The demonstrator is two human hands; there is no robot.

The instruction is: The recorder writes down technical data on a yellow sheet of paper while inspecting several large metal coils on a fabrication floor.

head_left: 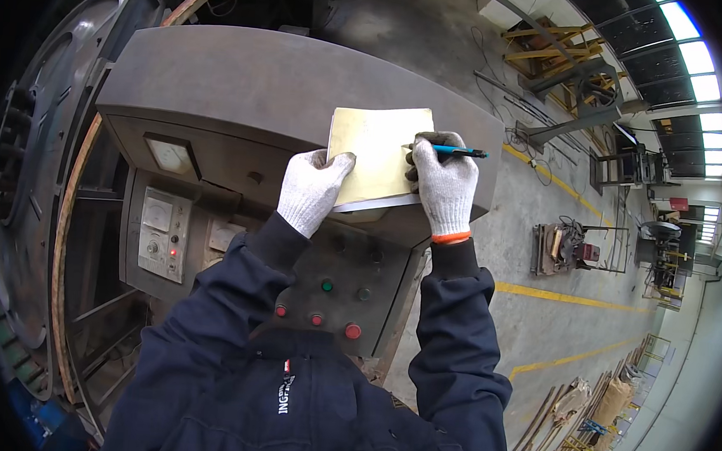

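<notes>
I see the blue pen (456,151) at the page, but I can't make out any marks, so I guess little is done and most is left. The pad (373,156), at twelve o'clock, is pale yellow, with white peeking out at its six o'clock. My left hand (309,189) pinches its eight o'clock side; my right hand's (446,185) fingers squeeze the pen at three.

The notepad (375,156) was pale yellow, the pen (455,151) blue and black, the gloves (312,192) greyish white, the right glove's hem (451,238) orange, the jacket (219,320) navy.
</notes>
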